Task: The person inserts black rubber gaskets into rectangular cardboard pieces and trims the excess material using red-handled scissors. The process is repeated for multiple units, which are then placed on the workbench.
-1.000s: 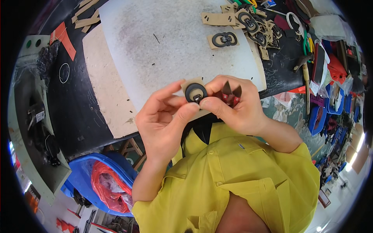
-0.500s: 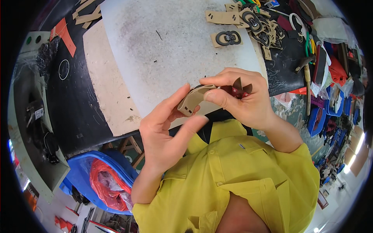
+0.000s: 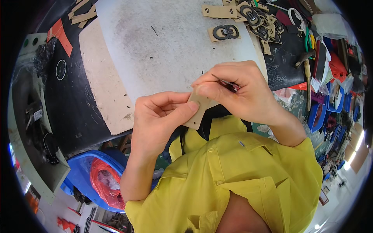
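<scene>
Both my hands are together in front of my chest, over the near edge of the work table [image 3: 167,62]. Between them is a tan leather-like piece [image 3: 199,113], tilted, with a small dark hole near its lower end. My left hand [image 3: 155,120] pinches it between thumb and fingers from the left. At its upper end, my right hand [image 3: 243,87] grips it with thumb and forefinger. Tucked in the same right hand is a small pair of snips [image 3: 229,84] with thin dark blades and a bit of red; my fingers hide most of it.
Finished-looking tan pieces with black ring-shaped buckles [image 3: 225,32] lie at the far right, several in a heap. A hammer [image 3: 307,66] sits at the table's right edge. A blue tub [image 3: 83,171] holding red plastic stands below left. Orange strip [image 3: 61,37] lies far left.
The tan piece was curved with its slots showing; now it is flatter and turned, its end pointing toward me. My left thumb has closed onto it. The snips' blades have turned from spread upward to edge-on.
</scene>
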`<state>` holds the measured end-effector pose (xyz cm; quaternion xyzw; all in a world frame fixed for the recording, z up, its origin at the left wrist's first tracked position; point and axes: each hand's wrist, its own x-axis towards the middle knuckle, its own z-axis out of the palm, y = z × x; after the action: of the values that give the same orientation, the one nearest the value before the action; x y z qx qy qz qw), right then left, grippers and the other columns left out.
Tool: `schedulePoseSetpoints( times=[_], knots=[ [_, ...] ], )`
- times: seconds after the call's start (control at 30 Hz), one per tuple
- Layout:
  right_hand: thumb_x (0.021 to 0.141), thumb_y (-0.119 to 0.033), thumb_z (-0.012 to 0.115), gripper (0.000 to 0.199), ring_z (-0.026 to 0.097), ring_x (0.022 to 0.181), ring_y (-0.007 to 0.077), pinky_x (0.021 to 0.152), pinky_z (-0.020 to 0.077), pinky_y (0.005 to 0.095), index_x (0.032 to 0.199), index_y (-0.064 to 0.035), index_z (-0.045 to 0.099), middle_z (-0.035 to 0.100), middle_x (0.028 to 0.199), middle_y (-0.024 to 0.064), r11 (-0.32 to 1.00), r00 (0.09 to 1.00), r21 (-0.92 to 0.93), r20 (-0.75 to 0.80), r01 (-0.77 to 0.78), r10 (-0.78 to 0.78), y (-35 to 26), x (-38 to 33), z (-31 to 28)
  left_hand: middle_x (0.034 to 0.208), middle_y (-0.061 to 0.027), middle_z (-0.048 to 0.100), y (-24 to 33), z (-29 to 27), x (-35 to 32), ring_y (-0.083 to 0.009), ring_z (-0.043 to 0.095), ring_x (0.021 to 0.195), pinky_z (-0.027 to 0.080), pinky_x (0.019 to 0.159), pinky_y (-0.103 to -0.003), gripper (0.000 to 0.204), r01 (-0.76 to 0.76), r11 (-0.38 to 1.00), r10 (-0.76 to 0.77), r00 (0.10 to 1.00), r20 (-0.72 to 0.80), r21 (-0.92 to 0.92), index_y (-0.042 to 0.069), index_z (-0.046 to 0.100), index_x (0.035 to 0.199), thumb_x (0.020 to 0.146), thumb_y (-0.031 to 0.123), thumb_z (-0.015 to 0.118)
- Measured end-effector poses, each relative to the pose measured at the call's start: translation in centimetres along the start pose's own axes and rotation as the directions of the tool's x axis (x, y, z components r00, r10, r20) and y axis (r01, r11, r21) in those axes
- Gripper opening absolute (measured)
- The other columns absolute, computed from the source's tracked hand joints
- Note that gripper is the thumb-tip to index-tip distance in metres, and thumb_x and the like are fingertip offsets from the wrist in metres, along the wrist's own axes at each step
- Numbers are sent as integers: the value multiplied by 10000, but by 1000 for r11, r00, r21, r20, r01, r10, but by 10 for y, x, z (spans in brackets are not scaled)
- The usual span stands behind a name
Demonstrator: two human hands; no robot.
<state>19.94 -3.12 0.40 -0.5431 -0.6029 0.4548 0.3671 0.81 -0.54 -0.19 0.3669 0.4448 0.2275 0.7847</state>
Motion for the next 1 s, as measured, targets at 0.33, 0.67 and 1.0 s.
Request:
schedulePoseSetpoints(
  times=[0.33, 0.67, 1.0],
  knots=[
    [778, -158, 673, 216, 508, 542, 245, 501, 420, 324, 940, -23, 628, 584, 708, 102, 997, 998, -55, -21, -58, 57, -6, 3, -6, 802, -137, 662, -2, 8, 0, -166, 643, 652, 531, 608, -263, 131, -69, 997, 71, 993, -94, 23, -67, 632, 909, 795, -4, 641],
    [651, -63, 693, 265, 557, 576, 167, 451, 420, 271, 914, -60, 671, 589, 765, 45, 686, 826, -501, 114, 528, -552, 5, -6, -25, 759, -131, 656, 3, 5, -2, -156, 624, 586, 517, 538, -254, 108, -57, 995, 67, 991, -117, 82, -63, 625, 865, 795, 17, 644],
    [609, -26, 689, 281, 545, 546, 180, 450, 394, 283, 887, -70, 674, 586, 719, 33, 708, 837, -446, 297, 548, -460, -1, 0, -40, 737, -79, 651, 12, 5, -2, -90, 607, 639, 490, 572, -203, 75, 50, 997, -48, 998, -29, 61, -62, 637, 816, 784, 2, 661]
  ],
)
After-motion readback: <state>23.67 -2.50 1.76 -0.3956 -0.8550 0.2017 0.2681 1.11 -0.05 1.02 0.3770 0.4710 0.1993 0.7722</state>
